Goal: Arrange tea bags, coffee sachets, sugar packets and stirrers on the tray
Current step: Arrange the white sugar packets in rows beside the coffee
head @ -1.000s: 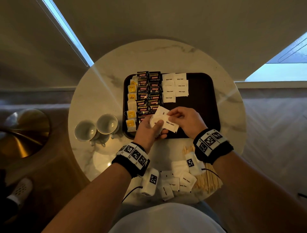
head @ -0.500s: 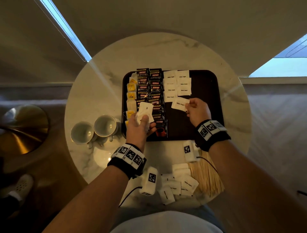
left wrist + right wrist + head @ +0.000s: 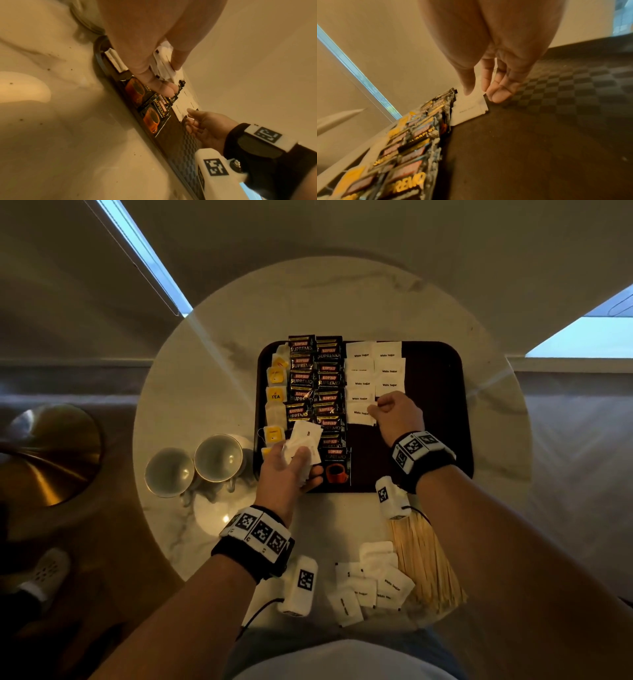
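A dark tray [image 3: 435,405] holds a column of tea bags [image 3: 275,395], two columns of coffee sachets [image 3: 317,385] and two columns of white sugar packets [image 3: 375,369]. My right hand [image 3: 373,409] pinches the right corner of one sugar packet [image 3: 358,414] that lies flat at the near end of the left sugar column; the right wrist view shows thumb and fingertips [image 3: 498,94] at that packet [image 3: 469,109]. Over the tray's near left, my left hand [image 3: 298,453] grips a small stack of sugar packets [image 3: 306,438], seen between thumb and fingers [image 3: 163,63].
Loose sugar packets [image 3: 373,580] and a bundle of wooden stirrers [image 3: 424,559] lie on the round marble table [image 3: 205,392] near its front edge. Two cups [image 3: 219,457] stand left of the tray. The tray's right half is bare. A brass object [image 3: 48,453] sits off the table's left.
My right hand took one packet from the left hand's stack, carried it forward and to the right, then lowered it flat onto the left sugar column. The left hand drifted left with the stack.
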Available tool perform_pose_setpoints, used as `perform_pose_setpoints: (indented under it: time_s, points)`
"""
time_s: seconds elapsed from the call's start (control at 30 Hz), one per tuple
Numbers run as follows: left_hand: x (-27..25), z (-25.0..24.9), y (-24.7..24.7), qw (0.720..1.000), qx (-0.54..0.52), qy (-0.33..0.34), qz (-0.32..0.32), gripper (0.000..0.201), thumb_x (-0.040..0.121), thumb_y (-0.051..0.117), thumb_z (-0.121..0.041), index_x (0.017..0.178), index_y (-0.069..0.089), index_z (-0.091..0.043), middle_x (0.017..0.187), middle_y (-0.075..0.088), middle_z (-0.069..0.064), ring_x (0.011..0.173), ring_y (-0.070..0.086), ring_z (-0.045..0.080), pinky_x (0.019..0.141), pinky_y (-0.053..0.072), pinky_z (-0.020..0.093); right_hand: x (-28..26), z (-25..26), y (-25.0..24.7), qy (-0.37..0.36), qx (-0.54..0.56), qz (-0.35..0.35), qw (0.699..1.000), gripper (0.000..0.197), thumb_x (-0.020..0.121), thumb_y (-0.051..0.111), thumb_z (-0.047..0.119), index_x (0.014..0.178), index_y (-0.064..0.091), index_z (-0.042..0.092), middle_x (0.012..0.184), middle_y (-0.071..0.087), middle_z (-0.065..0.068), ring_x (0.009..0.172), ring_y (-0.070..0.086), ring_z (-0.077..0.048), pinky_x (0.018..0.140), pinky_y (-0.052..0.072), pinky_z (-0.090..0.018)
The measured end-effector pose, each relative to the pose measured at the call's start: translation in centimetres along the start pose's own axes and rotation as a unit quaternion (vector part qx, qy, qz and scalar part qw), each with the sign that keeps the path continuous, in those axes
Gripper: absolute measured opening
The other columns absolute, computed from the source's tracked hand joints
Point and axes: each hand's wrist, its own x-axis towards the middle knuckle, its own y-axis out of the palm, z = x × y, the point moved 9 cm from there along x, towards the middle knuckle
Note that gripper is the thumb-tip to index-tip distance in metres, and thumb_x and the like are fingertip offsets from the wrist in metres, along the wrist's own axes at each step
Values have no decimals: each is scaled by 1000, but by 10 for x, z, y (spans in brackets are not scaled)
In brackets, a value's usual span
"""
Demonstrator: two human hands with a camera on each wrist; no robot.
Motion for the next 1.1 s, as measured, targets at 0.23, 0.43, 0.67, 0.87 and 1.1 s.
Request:
perform_pose_setpoints:
  time_s: [0.23,0.43,0.67,0.87,1.1]
  points:
    - [1,-10,35,994,82,5,71,26,99,62,-18,124,56,-14,98,70,9,74,69,18,69,61,33,-46,31,20,-96,118,178,972,20,91,72,38,105,70,24,98,71,7,83,68,-5,74,56,-22]
    - [3,-8,38,997,68,-8,45,31,101,59,-19,131,53,-11,108,69,15,73,69,18,65,62,31,-42,12,4,-65,188,164,966,7,95,68,15,102,67,16,91,71,-3,78,69,-11,75,60,-25]
    - [6,2,21,998,52,-20,8,26,101,58,-20,127,54,-16,111,69,17,72,69,17,64,61,31,3,-47,-29,74,270,42,959,9,95,68,13,101,63,19,107,70,-8,91,74,-19,86,61,-34]
    - [5,8,10,998,54,-21,-4,28,101,58,-18,128,53,-14,106,70,15,72,70,18,64,61,32,31,-52,-30,79,163,40,983,12,96,67,16,107,63,17,91,67,1,78,64,-9,73,58,-23]
    - [6,10,2,999,34,-34,-18,27,102,56,-16,128,54,-14,105,68,17,72,69,21,63,61,33,39,-56,-25,95,120,19,988,13,93,71,19,105,68,14,87,69,-1,80,66,-13,83,61,-32]
